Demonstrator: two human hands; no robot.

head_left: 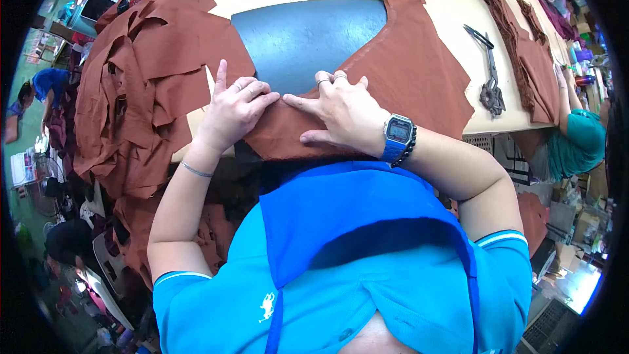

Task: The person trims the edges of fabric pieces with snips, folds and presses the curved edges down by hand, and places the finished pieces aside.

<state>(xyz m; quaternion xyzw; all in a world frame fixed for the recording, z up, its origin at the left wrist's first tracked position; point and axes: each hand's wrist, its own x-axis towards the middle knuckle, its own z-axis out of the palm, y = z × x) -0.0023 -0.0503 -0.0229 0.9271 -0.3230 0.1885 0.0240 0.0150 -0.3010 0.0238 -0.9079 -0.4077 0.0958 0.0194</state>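
A cut piece of reddish-brown fabric (pixel 419 72) lies in front of me, with a curved inner edge and a narrow strip at its top. My left hand (pixel 239 105) is closed at the fabric's upper left edge, thumb and fingers pinched together and the little finger raised. My right hand (pixel 347 111), wearing a digital watch (pixel 398 131), rests palm down on the same fabric with fingers spread. Its index fingertip nearly meets the left fingertips at the edge. Partly under the fabric is a dark, smooth curved board (pixel 308 33).
A heap of brown fabric pieces (pixel 137 98) covers the table's left side. Dark metal scissors (pixel 490 78) lie on the cream tabletop (pixel 452 13) to the right. Beyond them is more folded brown fabric (pixel 531 59), near a person in a green top (pixel 580 144).
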